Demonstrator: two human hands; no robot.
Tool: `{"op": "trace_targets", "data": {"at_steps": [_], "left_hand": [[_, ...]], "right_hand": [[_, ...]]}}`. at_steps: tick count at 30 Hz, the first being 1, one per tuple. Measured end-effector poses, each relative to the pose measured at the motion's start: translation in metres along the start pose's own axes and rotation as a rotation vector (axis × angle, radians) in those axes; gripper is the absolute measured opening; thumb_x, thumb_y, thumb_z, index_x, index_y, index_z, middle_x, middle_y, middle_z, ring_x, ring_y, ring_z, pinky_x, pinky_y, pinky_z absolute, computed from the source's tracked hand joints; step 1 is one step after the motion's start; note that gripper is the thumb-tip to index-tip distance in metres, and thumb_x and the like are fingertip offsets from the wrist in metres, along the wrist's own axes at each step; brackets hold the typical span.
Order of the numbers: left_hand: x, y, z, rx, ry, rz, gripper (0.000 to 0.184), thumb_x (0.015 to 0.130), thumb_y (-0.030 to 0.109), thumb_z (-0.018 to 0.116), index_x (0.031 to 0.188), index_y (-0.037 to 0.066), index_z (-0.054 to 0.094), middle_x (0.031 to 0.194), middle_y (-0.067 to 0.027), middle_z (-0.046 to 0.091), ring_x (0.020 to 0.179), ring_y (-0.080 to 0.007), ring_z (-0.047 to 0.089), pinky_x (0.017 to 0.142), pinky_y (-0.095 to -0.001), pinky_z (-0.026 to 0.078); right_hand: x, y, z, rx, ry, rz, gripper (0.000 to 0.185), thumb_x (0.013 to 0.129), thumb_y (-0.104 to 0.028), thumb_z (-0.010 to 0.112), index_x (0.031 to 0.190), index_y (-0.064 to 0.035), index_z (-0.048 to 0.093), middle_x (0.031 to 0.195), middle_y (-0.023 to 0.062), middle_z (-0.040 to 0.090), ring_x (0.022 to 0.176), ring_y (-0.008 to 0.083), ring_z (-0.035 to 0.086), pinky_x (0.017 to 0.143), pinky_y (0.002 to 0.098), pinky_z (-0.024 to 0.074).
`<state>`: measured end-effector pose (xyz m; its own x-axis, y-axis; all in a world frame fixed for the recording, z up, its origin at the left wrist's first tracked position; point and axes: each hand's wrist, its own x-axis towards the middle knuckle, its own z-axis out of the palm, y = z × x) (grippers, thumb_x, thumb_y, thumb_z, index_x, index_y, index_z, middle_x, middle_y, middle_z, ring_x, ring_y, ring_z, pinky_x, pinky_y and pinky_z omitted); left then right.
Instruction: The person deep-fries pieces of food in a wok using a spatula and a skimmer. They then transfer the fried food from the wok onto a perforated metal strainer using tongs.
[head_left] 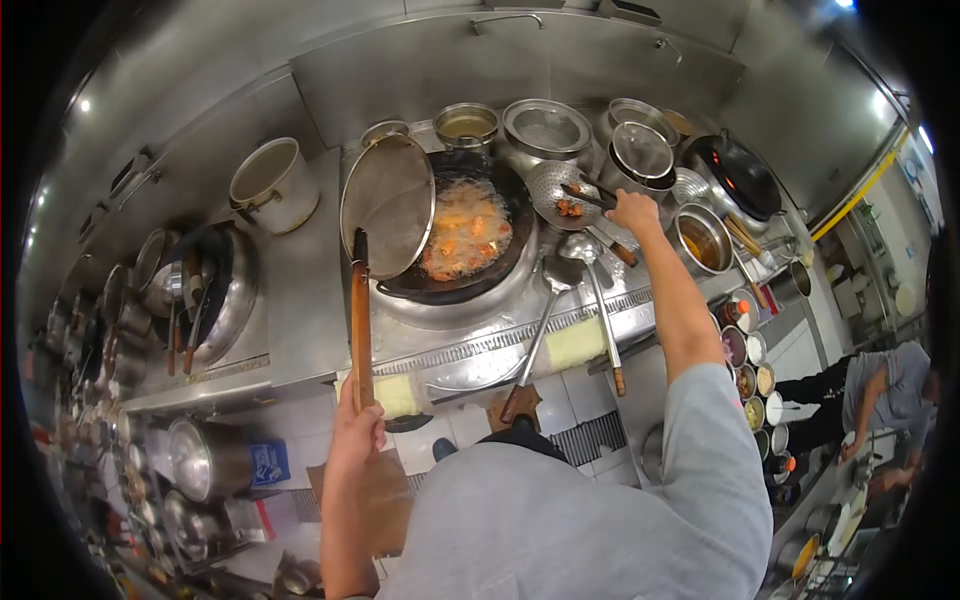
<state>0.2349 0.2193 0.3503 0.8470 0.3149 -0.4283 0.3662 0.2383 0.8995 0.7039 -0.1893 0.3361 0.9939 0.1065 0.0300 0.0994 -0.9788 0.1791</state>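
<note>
My left hand [355,420] is wrapped around the wooden handle of a large round mesh strainer [388,205], which is raised at the left rim of a black wok [518,215]. Orange-brown pieces of food [468,245] bubble in the oil inside the wok. My right hand [632,212] is closed on dark tongs [592,196], their tips over a perforated ladle [545,188]. Some browned pieces [569,208] lie in that ladle, near the tong tips. Whether the tongs grip a piece, I cannot tell.
A wok spatula [545,320] and a solid ladle [600,300] lean over the stove's front edge. Behind the wok stand metal pots [466,125]. A pot of brown liquid [703,240] sits to the right. Another person [885,395] is at the far right.
</note>
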Motion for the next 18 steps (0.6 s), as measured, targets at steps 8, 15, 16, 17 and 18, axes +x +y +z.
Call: {"op": "trace_targets", "data": {"at_steps": [8, 15, 16, 17, 18], "left_hand": [[0.007, -0.002, 0.003, 0.025, 0.137, 0.047, 0.076, 0.088, 0.000, 0.052, 0.156, 0.016, 0.022, 0.078, -0.0031, 0.049, 0.054, -0.0104, 0.047, 0.044, -0.0254, 0.041], [0.003, 0.005, 0.005, -0.019, 0.098, 0.071, 0.074, 0.087, -0.001, 0.052, 0.155, 0.013, 0.025, 0.081, -0.0042, 0.050, 0.055, -0.0097, 0.048, 0.043, -0.0250, 0.041], [0.001, 0.006, 0.005, -0.020, 0.098, 0.075, 0.074, 0.086, -0.002, 0.052, 0.154, 0.013, 0.027, 0.082, -0.0048, 0.051, 0.055, -0.0093, 0.049, 0.043, -0.0247, 0.042], [0.000, 0.006, 0.003, -0.019, 0.099, 0.078, 0.074, 0.086, -0.002, 0.052, 0.154, 0.013, 0.027, 0.082, -0.0048, 0.051, 0.055, -0.0093, 0.049, 0.043, -0.0247, 0.042], [-0.001, 0.005, 0.002, -0.032, 0.088, 0.084, 0.073, 0.086, -0.002, 0.052, 0.154, 0.013, 0.028, 0.082, -0.0048, 0.051, 0.056, -0.0094, 0.049, 0.043, -0.0247, 0.042]], "right_hand": [[-0.078, -0.030, -0.087, 0.086, -0.024, -0.508, 0.055, 0.080, -0.050, 0.070, 0.123, -0.0155, 0.066, 0.107, 0.0167, 0.072, 0.101, 0.0368, 0.069, 0.086, 0.0465, 0.0554], [-0.077, -0.114, -0.083, -0.136, -0.260, -0.571, 0.051, 0.078, -0.044, 0.070, 0.122, -0.0182, 0.069, 0.110, 0.0138, 0.072, 0.105, 0.0326, 0.069, 0.089, 0.0463, 0.0548], [-0.075, -0.116, -0.080, -0.132, -0.258, -0.571, 0.051, 0.078, -0.044, 0.070, 0.122, -0.0182, 0.069, 0.110, 0.0138, 0.072, 0.105, 0.0326, 0.069, 0.089, 0.0463, 0.0548], [-0.073, -0.117, -0.078, -0.111, -0.246, -0.571, 0.050, 0.078, -0.046, 0.070, 0.118, -0.0169, 0.069, 0.108, 0.0139, 0.073, 0.103, 0.0335, 0.069, 0.087, 0.0454, 0.0549], [-0.072, -0.116, -0.079, -0.093, -0.233, -0.573, 0.049, 0.078, -0.048, 0.071, 0.115, -0.0156, 0.070, 0.105, 0.0140, 0.073, 0.100, 0.0343, 0.070, 0.086, 0.0445, 0.0551]]}}
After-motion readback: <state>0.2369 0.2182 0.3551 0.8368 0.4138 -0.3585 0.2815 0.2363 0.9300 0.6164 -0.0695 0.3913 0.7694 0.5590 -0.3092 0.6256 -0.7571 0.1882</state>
